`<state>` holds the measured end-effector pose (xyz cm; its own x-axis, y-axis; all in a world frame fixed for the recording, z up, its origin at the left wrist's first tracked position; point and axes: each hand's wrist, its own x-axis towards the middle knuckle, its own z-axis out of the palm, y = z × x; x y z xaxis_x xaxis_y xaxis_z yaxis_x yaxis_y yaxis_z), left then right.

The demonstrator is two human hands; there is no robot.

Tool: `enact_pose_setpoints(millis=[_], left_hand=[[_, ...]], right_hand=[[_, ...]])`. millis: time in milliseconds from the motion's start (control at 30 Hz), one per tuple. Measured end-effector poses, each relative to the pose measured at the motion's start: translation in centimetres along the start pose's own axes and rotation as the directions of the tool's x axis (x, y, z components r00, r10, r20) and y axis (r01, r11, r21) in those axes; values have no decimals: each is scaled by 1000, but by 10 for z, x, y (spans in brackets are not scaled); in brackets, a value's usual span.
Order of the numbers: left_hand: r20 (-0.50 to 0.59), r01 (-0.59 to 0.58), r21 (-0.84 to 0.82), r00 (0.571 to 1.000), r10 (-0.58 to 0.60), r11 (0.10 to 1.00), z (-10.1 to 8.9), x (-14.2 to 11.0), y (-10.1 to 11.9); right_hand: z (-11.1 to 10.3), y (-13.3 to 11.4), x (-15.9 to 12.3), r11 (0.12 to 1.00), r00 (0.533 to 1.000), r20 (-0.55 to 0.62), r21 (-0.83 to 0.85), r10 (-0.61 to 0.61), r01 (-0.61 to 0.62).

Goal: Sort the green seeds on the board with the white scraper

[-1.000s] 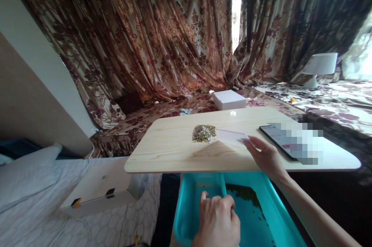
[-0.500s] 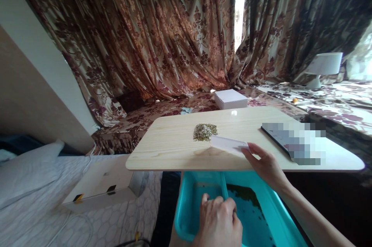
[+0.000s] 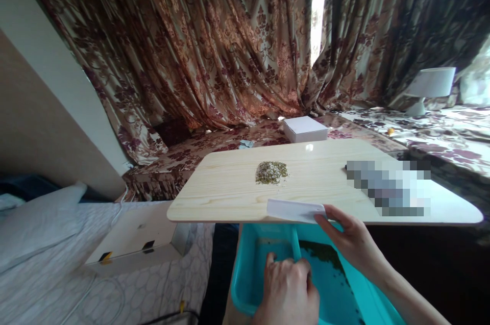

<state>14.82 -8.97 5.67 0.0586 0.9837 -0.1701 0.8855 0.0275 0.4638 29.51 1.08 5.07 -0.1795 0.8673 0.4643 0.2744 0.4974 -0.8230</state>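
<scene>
At the worktop's near edge, a white strip in the right hand

Along the near edge of the pale wood-grain worktop (image 3: 218,177), the right hand (image 3: 350,228) has its grip closed on one end of a thin white strip (image 3: 293,210), pinched between thumb and fingers. Whether the strip touches the surface cannot be told. Lower down, the left hand (image 3: 289,289) is curled over the teal tub (image 3: 239,284), beside its divider (image 3: 296,243); whether its grip holds anything is hidden.

Dark green grains (image 3: 321,256) lie in the tub's right-hand compartment. Beyond the strip, and apart from it, a heap of green and whitish grains (image 3: 270,173) sits on the worktop. Towards the right end lies a flat object (image 3: 390,190), mostly masked by pixelation.

Past the far edge, a white box (image 3: 305,129) rests on patterned cloth, before floral curtains (image 3: 229,34). A white lamp (image 3: 432,85) stands to the right; to the left, a carton (image 3: 138,238) lies on the bed (image 3: 149,292).
</scene>
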Motion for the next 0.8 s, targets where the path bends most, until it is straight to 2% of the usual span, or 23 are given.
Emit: enact_pose_setpoints(millis=[133,333,400,667,800], left_hand=[[3,-9,13,1000,9,1000,2,0,-1],[-16,-13,-8,1000,13,1000,4,0,-1],[-34,-6,-19,999,5,1000,5,0,-1],[-57,-9,-10,998,9,1000,5,-1,0],[-66,-18,-25,998,16,1000,4,-2,-2]], right_hand=[[-5,-6,-2,1000,1000,16,21,-13,12],[-16,3,24,1000,976,-217,-1,30,-31],[-18,10,35,999,970,-243,-33,21,-30],[-10,42,57,983,974,-219,-183,-59,18],[-10,46,59,969,968,-234,-245,-91,32]])
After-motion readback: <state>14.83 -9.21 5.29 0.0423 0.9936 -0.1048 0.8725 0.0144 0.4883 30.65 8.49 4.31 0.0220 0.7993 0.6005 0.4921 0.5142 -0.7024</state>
